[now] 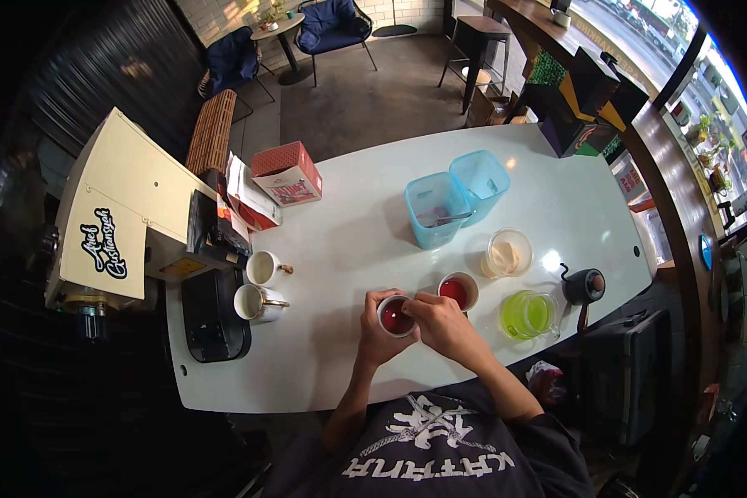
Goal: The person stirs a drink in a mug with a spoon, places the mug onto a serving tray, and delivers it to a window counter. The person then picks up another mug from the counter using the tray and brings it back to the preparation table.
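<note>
A white cup of dark red liquid is held near the front edge of the table. My left hand wraps around its left side. Above its right rim, my right hand is closed in a pinch; whatever its fingertips grip, if anything, is hidden. Just behind my right hand stands a second cup with red liquid. To the right sit a glass jug of bright green liquid and a clear plastic tub with pale contents.
Two light blue containers stand farther back, one holding a utensil. White mugs sit left, beside a cream machine and a red-and-white box. A dark gooseneck kettle is at the right edge of the white table.
</note>
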`<state>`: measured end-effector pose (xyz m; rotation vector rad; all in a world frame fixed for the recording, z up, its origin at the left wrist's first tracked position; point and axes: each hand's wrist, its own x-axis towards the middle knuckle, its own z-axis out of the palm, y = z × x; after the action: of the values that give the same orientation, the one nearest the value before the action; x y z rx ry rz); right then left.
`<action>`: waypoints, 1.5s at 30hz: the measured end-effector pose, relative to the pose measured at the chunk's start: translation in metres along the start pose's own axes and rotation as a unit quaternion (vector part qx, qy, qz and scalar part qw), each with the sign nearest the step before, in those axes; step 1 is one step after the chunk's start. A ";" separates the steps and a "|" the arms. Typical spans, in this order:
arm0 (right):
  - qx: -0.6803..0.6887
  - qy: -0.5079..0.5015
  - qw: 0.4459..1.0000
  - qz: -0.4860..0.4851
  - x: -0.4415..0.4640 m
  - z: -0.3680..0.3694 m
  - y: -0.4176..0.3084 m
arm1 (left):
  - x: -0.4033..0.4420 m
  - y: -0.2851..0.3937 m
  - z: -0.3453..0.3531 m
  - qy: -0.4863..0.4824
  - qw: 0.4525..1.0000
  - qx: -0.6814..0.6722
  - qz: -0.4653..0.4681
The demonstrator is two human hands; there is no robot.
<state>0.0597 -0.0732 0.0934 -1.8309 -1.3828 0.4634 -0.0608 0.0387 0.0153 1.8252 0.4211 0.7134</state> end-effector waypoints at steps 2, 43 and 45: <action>0.025 0.044 0.999 -0.009 0.003 0.004 0.003 | 0.000 -0.003 0.001 0.004 1.000 -0.002 -0.002; -0.005 -0.005 1.000 -0.018 -0.001 0.003 0.006 | -0.002 -0.009 0.001 -0.003 1.000 -0.018 0.010; -0.006 0.025 0.999 -0.027 0.001 0.007 0.007 | -0.002 -0.008 0.002 -0.002 1.000 -0.010 0.008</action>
<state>0.0594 -0.0709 0.0842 -1.7979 -1.3998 0.3787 -0.0604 0.0391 0.0073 1.8125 0.3966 0.7225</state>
